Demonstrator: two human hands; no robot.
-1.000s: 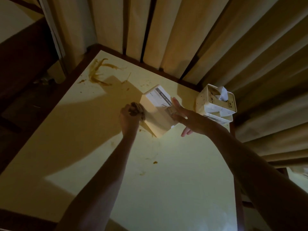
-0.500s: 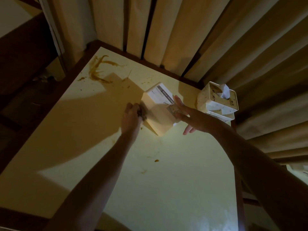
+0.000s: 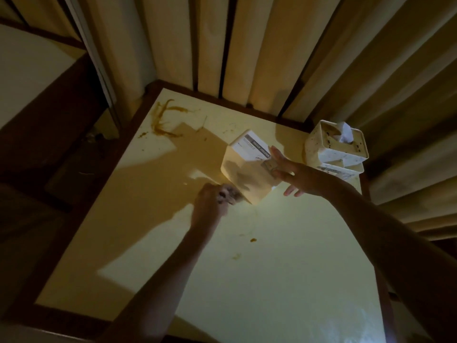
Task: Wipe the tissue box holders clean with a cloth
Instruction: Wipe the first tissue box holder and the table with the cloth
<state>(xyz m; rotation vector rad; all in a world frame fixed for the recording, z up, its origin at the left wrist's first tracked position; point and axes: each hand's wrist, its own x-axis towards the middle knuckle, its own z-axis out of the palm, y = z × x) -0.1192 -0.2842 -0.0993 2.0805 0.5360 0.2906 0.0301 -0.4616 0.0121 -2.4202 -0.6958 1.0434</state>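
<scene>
1. A cream tissue box holder [image 3: 247,169] is held tilted above the table [image 3: 272,280], near the middle of its far edge, with the labelled base turned up and towards the curtain
2. The label on that base reads "TISSUE HOLDER"
3. The right hand [image 3: 296,177] steadies the holder from the right side, its fingers stretched out nearly straight against the base and the right face rather than curled round it
4. The left hand [image 3: 210,201] is closed round a small dark crumpled cloth [image 3: 228,194] and presses it against the lower left edge of the holder
5. Two more tissue box holders [image 3: 336,147] stand stacked at the far right corner of the table, the upper one speckled with dark spots and with a white tissue [image 3: 345,132] poking from its top
6. Brown smears [image 3: 165,120] mark the table near its far left corner, and smaller brown spots [image 3: 252,240] lie nearer the middle
7. Pale pleated curtains [image 3: 247,45] hang just behind the far edge
8. The table has a dark wooden rim [image 3: 74,231]
</scene>
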